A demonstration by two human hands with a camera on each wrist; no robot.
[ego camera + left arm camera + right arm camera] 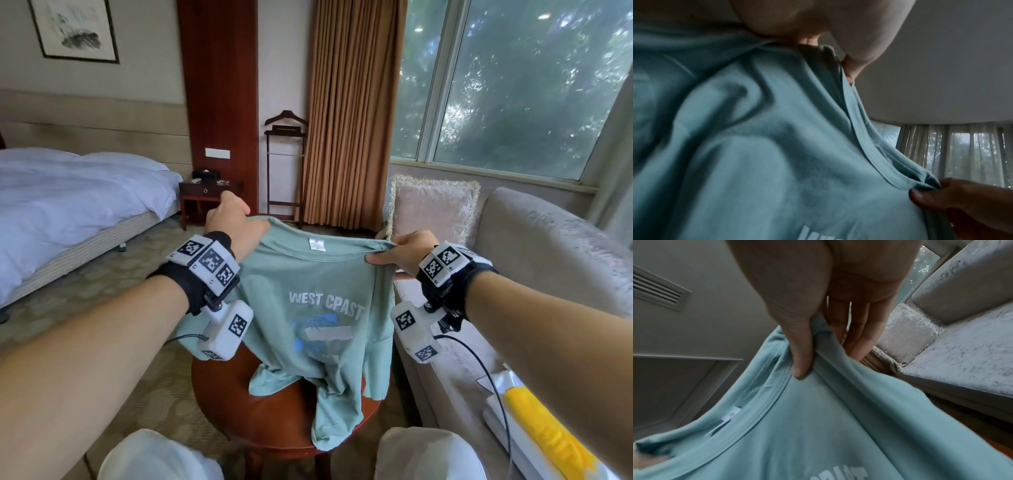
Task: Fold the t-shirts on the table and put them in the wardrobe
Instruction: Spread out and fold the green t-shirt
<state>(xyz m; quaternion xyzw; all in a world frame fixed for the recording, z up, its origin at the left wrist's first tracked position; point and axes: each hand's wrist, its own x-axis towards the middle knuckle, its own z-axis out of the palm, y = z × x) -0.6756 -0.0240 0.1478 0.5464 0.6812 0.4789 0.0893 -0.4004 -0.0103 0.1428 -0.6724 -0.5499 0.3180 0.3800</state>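
Note:
A pale green t-shirt (pixel 308 308) with white lettering and a blue print hangs in the air, front toward me. Its hem trails onto a round red-brown wooden table (pixel 274 421). My left hand (pixel 236 222) grips the shirt's left shoulder beside the collar. My right hand (pixel 397 253) pinches the right shoulder, thumb in front and fingers behind the cloth. In the right wrist view the thumb (pixel 799 353) presses the t-shirt (pixel 807 426) fabric near the collar seam. The left wrist view shows the t-shirt (pixel 746 146) bunched under my left hand (pixel 828 47), with my right hand (pixel 937 194) at the far shoulder.
A grey sofa (pixel 534 250) with a fringed cushion (pixel 431 212) stands on the right, a white and yellow item (pixel 534 425) on its seat. A bed (pixel 68 195) lies on the left, a nightstand (pixel 205 195) and valet stand (pixel 284 164) behind. My knees (pixel 154 455) sit before the table.

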